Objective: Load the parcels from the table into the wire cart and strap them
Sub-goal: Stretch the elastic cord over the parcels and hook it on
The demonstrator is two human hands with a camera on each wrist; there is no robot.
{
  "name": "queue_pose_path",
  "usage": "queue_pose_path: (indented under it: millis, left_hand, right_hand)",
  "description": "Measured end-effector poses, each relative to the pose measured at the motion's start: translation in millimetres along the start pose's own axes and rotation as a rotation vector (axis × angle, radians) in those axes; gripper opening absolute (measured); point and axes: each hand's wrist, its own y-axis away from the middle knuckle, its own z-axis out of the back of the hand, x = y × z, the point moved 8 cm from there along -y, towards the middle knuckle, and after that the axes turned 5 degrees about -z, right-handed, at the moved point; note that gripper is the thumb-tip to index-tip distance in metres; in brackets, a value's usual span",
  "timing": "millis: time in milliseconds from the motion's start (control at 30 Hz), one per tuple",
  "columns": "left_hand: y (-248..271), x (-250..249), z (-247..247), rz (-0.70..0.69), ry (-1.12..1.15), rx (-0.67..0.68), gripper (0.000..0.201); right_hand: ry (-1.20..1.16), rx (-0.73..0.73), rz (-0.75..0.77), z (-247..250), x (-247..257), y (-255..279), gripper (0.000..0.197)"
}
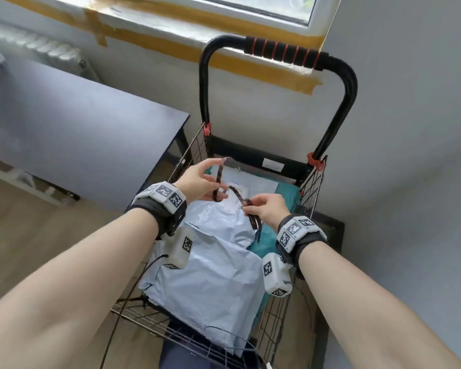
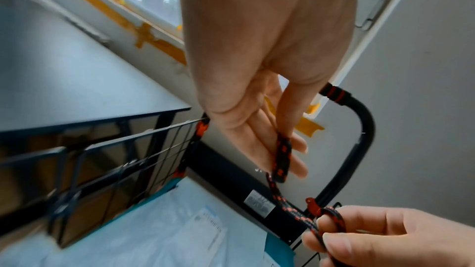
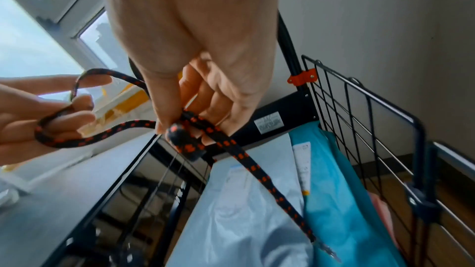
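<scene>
A black wire cart [image 1: 314,182] with a padded handle [image 1: 282,53] stands by the wall. Pale blue parcels [image 1: 213,262] lie in it on top of a teal parcel [image 1: 288,193]. Above them I hold a black strap with orange flecks [image 1: 234,193]. My left hand [image 1: 200,182] pinches one looped part of the strap [image 2: 281,159]. My right hand [image 1: 266,209] grips another loop [image 3: 185,139], and the free end with a metal hook [image 3: 331,253] hangs over the parcels. The left hand [image 3: 38,113] also shows in the right wrist view, and the right hand [image 2: 380,237] in the left wrist view.
A dark table [image 1: 64,134] stands directly left of the cart. A window sill with yellow masking tape [image 1: 264,67] runs behind it, with a radiator [image 1: 37,46] below at the left. A grey wall [image 1: 410,155] closes the right side. Sensor cables [image 1: 133,288] dangle by the cart.
</scene>
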Motion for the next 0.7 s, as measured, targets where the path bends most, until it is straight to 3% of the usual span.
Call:
queue_pose_path:
  millis: [67,200,367,533,600,700]
  left_hand:
    - [10,28,3,0.028,0.089,-0.083,0.061]
    - [23,73,2,0.083,0.184,-0.157,0.061]
    - [13,99,0,0.112,0.218,-0.131,0.058]
    - [3,114,13,0.128,0.227,-0.126,0.058]
    - [0,121,18,0.141,0.216,-0.118,0.058]
    - [-2,133,25,0.173,0.198,-0.099,0.058]
  right_hand:
    - [0.047,0.019,-0.039,-9,-18,-1,0.012]
    - [0.116,0.062,-0.130,-26,-47,-10,0.027]
    - [0.308,0.079,-0.212,-39,-64,-36,0.053]
    - [0.450,0.218,-0.292,-61,-61,-61,0.067]
    - [0.484,0.191,-0.280,-68,-53,-75,0.073]
    - [0.329,0.152,-0.279,-85,-34,-86,0.062]
